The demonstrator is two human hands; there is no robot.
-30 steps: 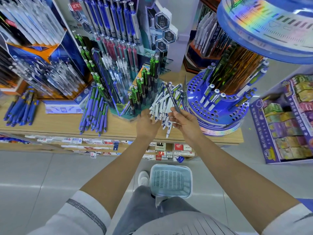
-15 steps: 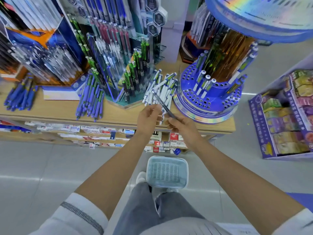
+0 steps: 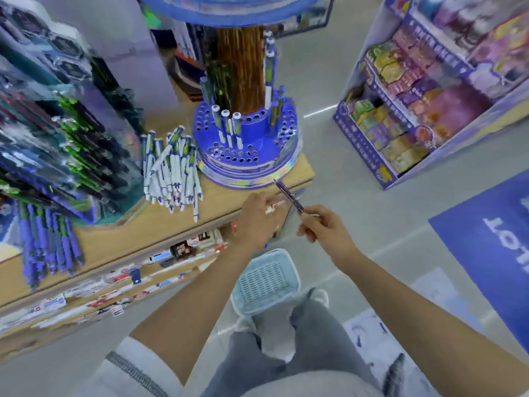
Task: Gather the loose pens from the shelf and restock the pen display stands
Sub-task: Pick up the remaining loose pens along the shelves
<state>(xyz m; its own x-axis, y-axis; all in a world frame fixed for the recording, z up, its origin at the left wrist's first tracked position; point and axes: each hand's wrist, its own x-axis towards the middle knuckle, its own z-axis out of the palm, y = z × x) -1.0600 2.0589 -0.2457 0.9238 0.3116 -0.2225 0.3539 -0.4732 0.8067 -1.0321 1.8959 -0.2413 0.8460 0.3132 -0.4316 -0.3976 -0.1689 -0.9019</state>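
The bare left forearm (image 3: 200,287) and right forearm (image 3: 415,299) rise from the lower frame to its centre. The left hand (image 3: 257,219) shows its back, fingers curled forward, grasp unclear. Just right of it, the right hand (image 3: 326,229) pinches a slim dark purple pen (image 3: 288,195) angled up-left.

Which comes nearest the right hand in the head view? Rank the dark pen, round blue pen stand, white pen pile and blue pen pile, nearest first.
1. dark pen, gripped in the right hand itself.
2. round blue pen stand, just ahead, at the shelf end.
3. white pen pile, left of the stand.
4. blue pen pile, far left.
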